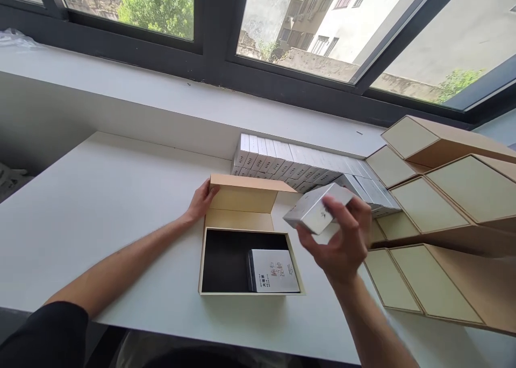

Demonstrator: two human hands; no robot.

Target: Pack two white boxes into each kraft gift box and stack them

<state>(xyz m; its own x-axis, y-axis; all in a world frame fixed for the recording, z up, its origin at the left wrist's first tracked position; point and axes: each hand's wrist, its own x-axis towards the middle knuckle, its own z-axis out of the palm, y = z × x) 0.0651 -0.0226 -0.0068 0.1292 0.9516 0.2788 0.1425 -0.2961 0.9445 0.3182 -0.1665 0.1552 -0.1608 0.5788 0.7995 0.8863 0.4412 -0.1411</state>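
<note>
An open gift box with cream edges, a black inside and a hinged tan lid stands on the white table. One small white printed carton lies in its right part; the left part shows bare black lining. My left hand grips the left edge of the raised lid, its thumb on the inner side. Above and right of the gift box, my right hand holds another small white carton in the air, tilted, between thumb and fingers. Some of that carton is hidden behind my fingers.
Stacked rows of small white cartons stand against the window ledge. To the right, several tan gift boxes with pale ends are piled up. The white table runs under everything, below a dark-framed window. Crumpled clear plastic lies on the sill.
</note>
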